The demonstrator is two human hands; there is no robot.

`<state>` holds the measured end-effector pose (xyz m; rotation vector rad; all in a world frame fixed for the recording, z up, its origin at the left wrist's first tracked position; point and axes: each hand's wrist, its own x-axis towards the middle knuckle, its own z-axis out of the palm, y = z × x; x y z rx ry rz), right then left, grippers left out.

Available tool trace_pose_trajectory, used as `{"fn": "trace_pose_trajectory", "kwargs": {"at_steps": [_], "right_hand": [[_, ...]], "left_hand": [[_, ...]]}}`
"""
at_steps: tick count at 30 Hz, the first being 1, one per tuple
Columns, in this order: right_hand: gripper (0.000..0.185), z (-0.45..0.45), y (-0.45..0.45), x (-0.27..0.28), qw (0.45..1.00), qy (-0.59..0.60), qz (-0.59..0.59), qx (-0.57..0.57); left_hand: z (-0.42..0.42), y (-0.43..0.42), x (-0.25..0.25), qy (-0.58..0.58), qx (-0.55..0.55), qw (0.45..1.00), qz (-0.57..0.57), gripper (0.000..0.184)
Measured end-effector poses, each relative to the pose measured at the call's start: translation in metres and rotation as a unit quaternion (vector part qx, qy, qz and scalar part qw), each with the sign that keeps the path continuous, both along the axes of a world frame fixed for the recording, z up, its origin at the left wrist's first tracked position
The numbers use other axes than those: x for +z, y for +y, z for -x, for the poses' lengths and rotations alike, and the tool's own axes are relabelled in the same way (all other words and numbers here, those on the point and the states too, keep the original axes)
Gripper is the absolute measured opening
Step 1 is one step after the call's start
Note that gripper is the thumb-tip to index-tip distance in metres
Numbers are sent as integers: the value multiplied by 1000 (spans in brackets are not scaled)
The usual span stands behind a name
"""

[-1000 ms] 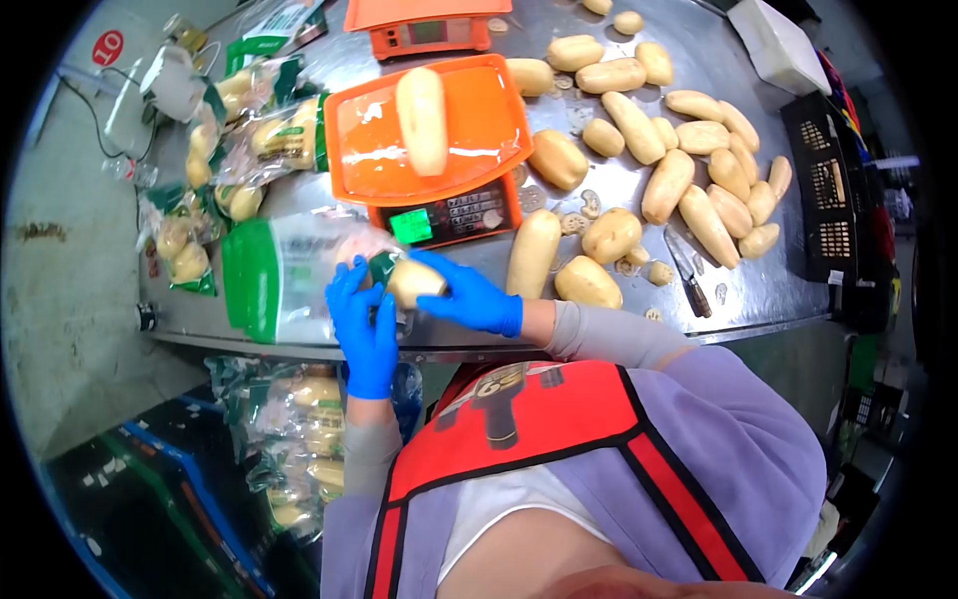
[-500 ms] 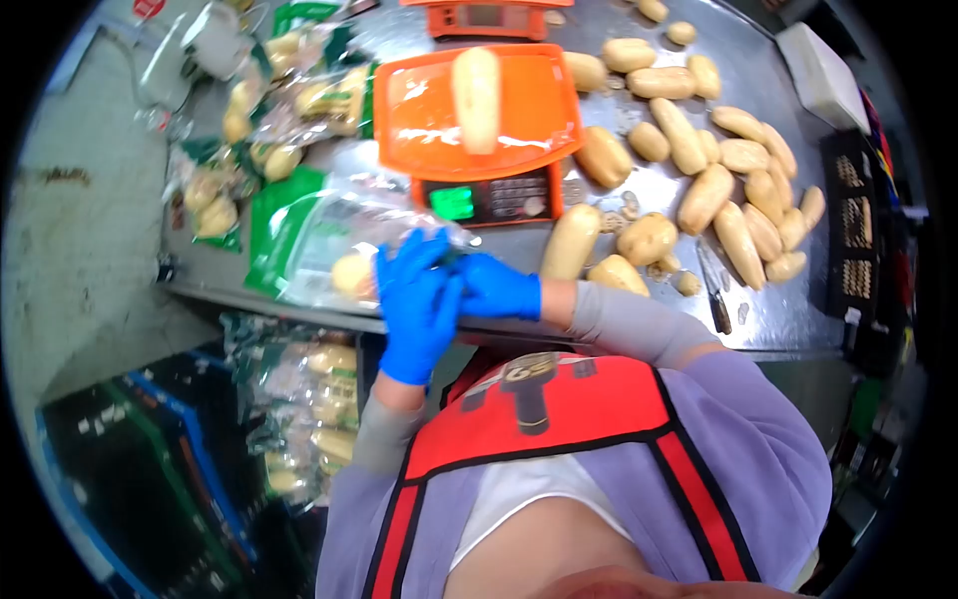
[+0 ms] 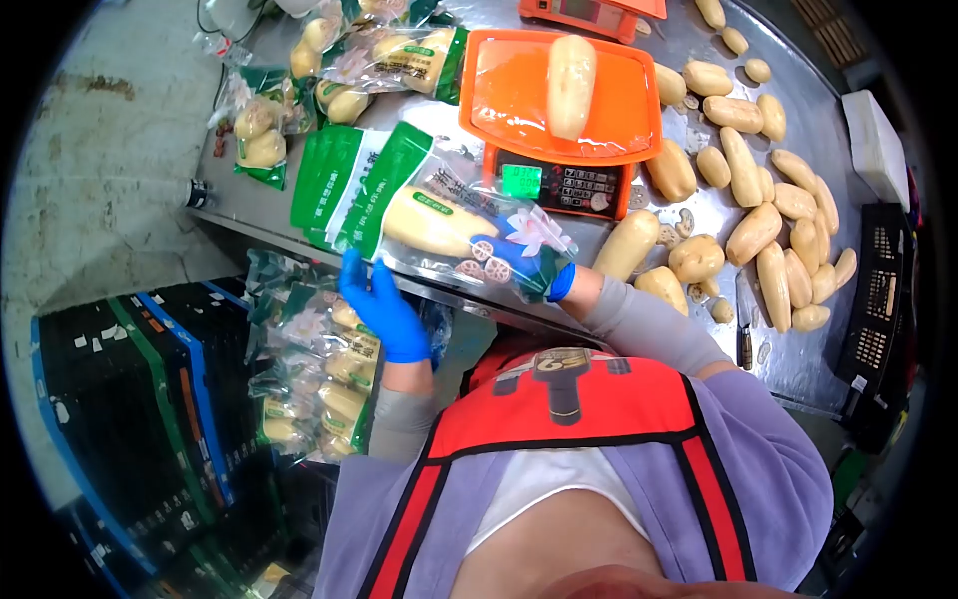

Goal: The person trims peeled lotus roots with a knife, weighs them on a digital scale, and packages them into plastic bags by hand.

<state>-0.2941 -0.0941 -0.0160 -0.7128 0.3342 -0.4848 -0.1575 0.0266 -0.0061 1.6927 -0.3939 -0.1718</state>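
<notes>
A clear bag with green printed ends (image 3: pixel 394 190) lies tilted over the table's near edge, holding a peeled lotus root (image 3: pixel 431 224). My right hand (image 3: pixel 561 284), in a blue glove, grips the bag's lower end; its fingers show blue through the film beneath. My left hand (image 3: pixel 387 314), also gloved, has its fingertips at the corner of the green top, seemingly pinching the edge. Beyond the bag, another lotus root (image 3: pixel 571 88) rests in the orange tray (image 3: pixel 509 120) of a scale, whose display (image 3: pixel 521 181) is lit green.
Loose lotus roots (image 3: pixel 753 235) spread over the metal table's right side, with a knife (image 3: pixel 744 334) near its front edge. Filled bags (image 3: pixel 384 58) lie back left; more packed bags (image 3: pixel 344 369) sit below the edge. Dark crates (image 3: pixel 110 399) stand lower left, a black basket (image 3: pixel 876 290) at right.
The bag has been raised and turned, its green end now toward my left hand. My hands have moved apart, the right now under the bag's other end. The camera view has shifted.
</notes>
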Motion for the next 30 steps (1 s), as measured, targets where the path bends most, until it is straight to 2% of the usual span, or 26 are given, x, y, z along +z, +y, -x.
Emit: {"fn": "trace_pose_trajectory", "kwargs": {"at_steps": [2, 3, 4, 5, 6, 7, 8, 10, 11, 12, 13, 14, 15, 16, 17, 18, 20, 21, 22, 23, 24, 25, 26, 27, 28, 30], "right_hand": [[39, -6, 6, -12, 993, 10, 116, -36], [39, -9, 8, -26, 993, 9, 117, -32], [44, -12, 10, -44, 999, -17, -35, 26], [49, -13, 11, -60, 978, -41, -187, 84], [49, -14, 8, -65, 978, -40, -184, 87], [47, -15, 5, -69, 948, -96, -284, 107], [45, -15, 5, -72, 937, -114, -307, 119], [40, -17, 0, -57, 990, -55, -99, 83], [39, -18, -3, -50, 997, -30, -32, 65], [34, -21, -3, -48, 966, -67, -239, 69], [34, -24, -3, -31, 965, -69, -243, 67], [32, -27, -5, -11, 988, -64, -139, 28], [31, -30, -7, -6, 995, -61, -83, 9], [31, -33, -10, -1, 998, -55, -28, -13], [32, -35, -13, -3, 999, 11, 49, -17], [32, -37, -13, -20, 999, 4, 30, -26], [34, -42, -13, -56, 999, -10, -7, -44], [35, -55, -15, -78, 982, -93, -162, -11], [39, -48, -17, -57, 999, -24, 23, -15], [43, -41, -19, -36, 977, 57, 202, -33], [46, -39, -23, -35, 989, 80, 120, 11], [48, -36, -28, -34, 992, 108, 36, 48], [49, -38, -26, -62, 956, 153, 249, 29], [50, -40, -23, -89, 871, 215, 442, -19], [50, -43, -22, -117, 923, 133, 360, -27], [45, -21, -18, -107, 914, 129, 385, -30]], "left_hand": [[-18, 12, -20, 190, 37, 979, 60, 38], [-20, 14, -30, 189, 41, 979, 61, 38], [-20, 14, -38, 230, -37, 972, 30, 32], [-17, 13, -44, 271, -115, 956, -2, 27], [-6, -1, -26, 337, -115, 933, 55, 19], [-14, -2, -33, 302, -116, 945, 40, 15], [-20, -1, -39, 268, -117, 956, 23, 10], [-22, -7, -23, 259, -111, 958, 46, 6], [-23, -10, -18, 247, -107, 961, 71, 2], [-27, -8, -20, 246, -106, 961, 68, 2], [-32, -3, -24, 264, -107, 957, 57, 5], [-36, 0, -28, 285, -108, 951, 47, 7], [-40, -2, -32, 287, -109, 950, 48, 7], [-48, -6, -36, 381, -91, 917, 84, 13], [-54, -11, -38, 470, -75, 871, 118, 18], [-54, -18, -39, 475, -84, 868, 119, 18], [-52, -29, -40, 446, -148, 882, 33, 27], [-56, -31, -41, 444, -205, 872, 7, 25], [-59, -34, -46, 448, -213, 868, 6, 25], [-61, -35, -56, 458, -184, 867, 68, 25], [-61, -35, -60, 464, -152, 863, 128, 25], [-59, -37, -46, 478, -150, 856, 125, 26], [-60, -39, -51, 478, -154, 856, 124, 26], [-63, -38, -59, 491, -129, 849, 145, 26], [-67, -37, -67, 502, -105, 842, 168, 26], [-70, -33, -73, 506, -104, 839, 170, 24]]}}
